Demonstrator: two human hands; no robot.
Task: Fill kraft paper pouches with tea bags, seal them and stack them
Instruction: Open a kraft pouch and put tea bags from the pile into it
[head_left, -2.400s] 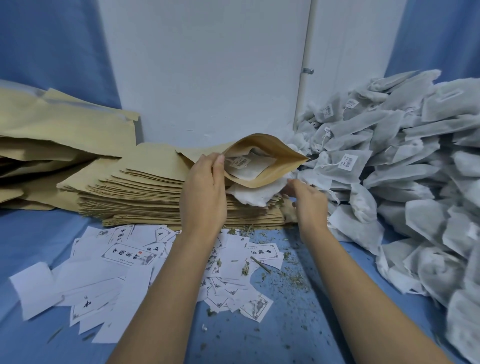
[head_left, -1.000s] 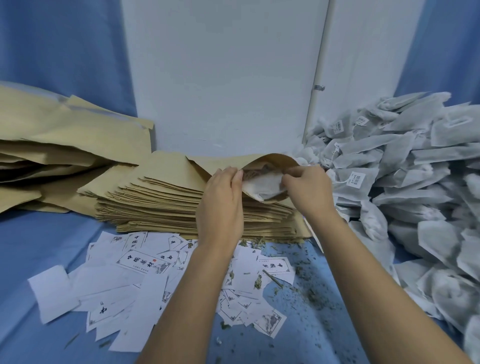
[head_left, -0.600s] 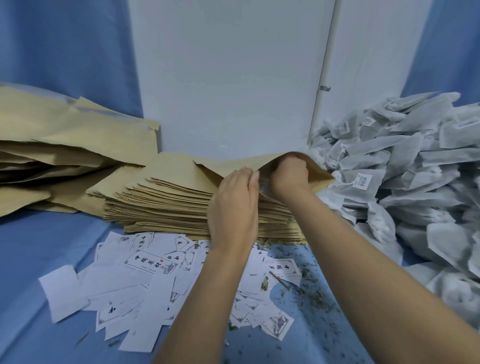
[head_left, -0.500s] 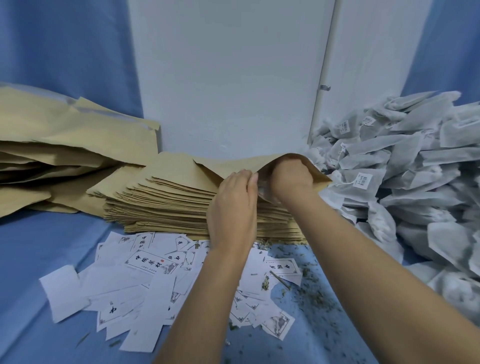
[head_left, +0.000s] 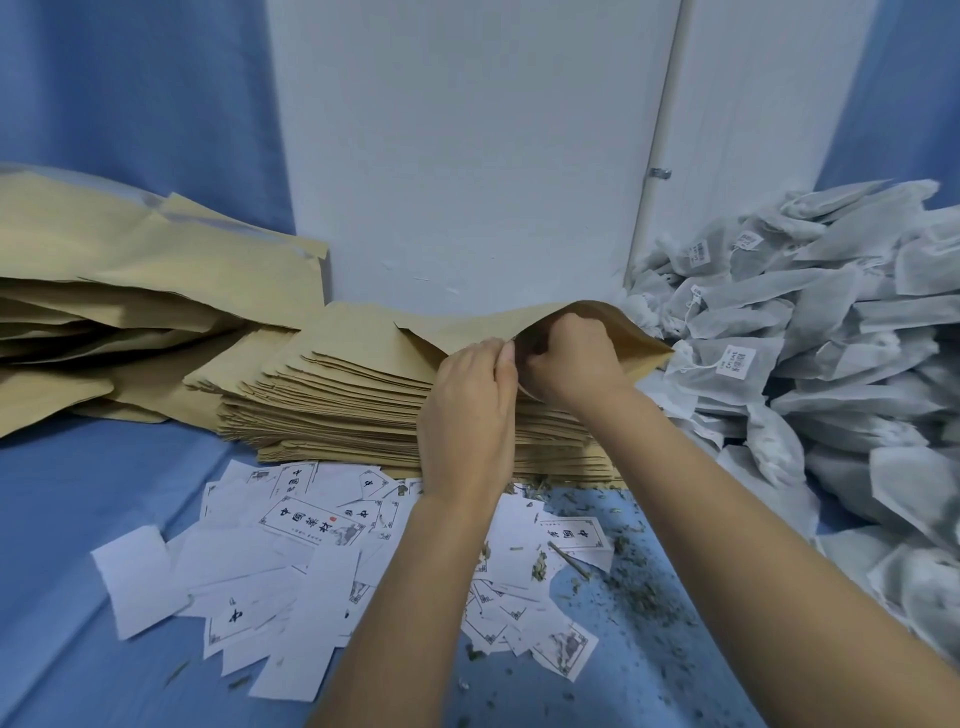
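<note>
- The kraft paper pouch (head_left: 639, 343) lies open-mouthed on top of the stack of flat pouches (head_left: 337, 410), mid-way across the blue desk (head_left: 78, 493).
- Filling seems under way. This pouch is not yet sealed, and the tall stack and the heap of tea bags (head_left: 831, 364) at right suggest much is left.
- The left hand (head_left: 467, 415) pinches the pouch's near lip.
- The right hand (head_left: 569, 364) is inside the mouth, grip curled; what it holds is hidden.

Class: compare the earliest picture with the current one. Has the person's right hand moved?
Yes. The right hand has gone up and leftward from beside the tea bag pile into the open pouch, above the pouch stack.
</note>
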